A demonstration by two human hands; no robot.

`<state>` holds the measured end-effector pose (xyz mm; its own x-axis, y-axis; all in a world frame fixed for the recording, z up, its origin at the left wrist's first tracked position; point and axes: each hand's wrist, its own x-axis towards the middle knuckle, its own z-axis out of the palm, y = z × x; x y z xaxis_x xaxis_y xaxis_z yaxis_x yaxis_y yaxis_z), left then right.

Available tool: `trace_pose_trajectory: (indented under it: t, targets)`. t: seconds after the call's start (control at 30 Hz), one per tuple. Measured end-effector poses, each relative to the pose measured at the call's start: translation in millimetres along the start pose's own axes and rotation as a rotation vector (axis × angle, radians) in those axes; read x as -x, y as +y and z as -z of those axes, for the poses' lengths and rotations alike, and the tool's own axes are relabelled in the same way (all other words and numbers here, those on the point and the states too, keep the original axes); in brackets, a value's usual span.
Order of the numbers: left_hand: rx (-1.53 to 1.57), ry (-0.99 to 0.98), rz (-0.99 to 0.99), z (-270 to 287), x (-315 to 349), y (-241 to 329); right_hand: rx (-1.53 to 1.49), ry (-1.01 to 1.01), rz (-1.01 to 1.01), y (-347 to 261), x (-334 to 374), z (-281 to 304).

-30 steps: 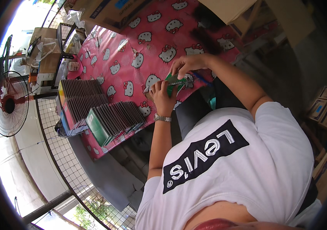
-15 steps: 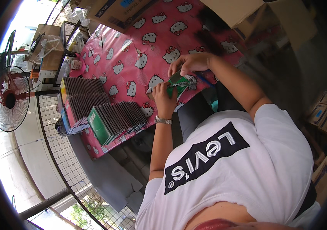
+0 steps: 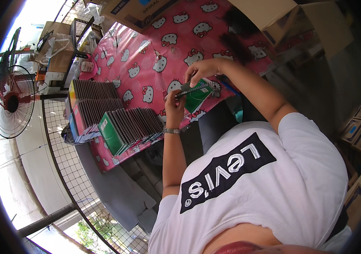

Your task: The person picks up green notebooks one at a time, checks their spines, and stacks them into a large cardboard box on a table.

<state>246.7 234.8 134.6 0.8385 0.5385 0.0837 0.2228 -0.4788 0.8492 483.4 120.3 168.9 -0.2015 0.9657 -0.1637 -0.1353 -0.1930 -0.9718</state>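
Observation:
A green-covered spiral notebook (image 3: 198, 97) lies at the near edge of the table, its dark coil along the upper side. My left hand (image 3: 174, 106), with a metal watch at its wrist, pinches the left end of the coil edge. Just above the coil my right hand (image 3: 205, 70) bends over, its fingertips closed on a greyish flap of the notebook; the exact grip is partly hidden. To the left of my left hand stands a row of spiral notebooks (image 3: 111, 134) with a green cover in front. Behind it is another row of notebooks (image 3: 93, 104).
Pink cloth with white cat heads covers the table (image 3: 136, 61). A cardboard box (image 3: 136, 15) stands at the far side, an open carton (image 3: 269, 12) at the far right. A blue pen-like thing (image 3: 230, 88) lies by my right forearm. A fan (image 3: 13, 101) stands left.
The notebook's green cover now shows flatter and more fully. My left hand has shifted left along the coil edge; my right hand stays near the coil. The whole view has shifted slightly.

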Motion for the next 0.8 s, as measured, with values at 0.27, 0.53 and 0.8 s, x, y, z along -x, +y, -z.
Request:
trace_pose_trajectory:
  t: [0.27, 0.53, 0.8]
  targets:
    - [0.219, -0.004, 0.044, 0, -3, -4, 0.97, 0.51, -0.005, 14, -13, 21]
    - [0.712, 0.197, 0.169, -12, 11, -14, 1.013, 0.948, 0.021, 93, 105, -34]
    - [0.526, 0.405, 0.104, -39, 18, 19, 0.832, 0.945, 0.327, 46, 102, -110]
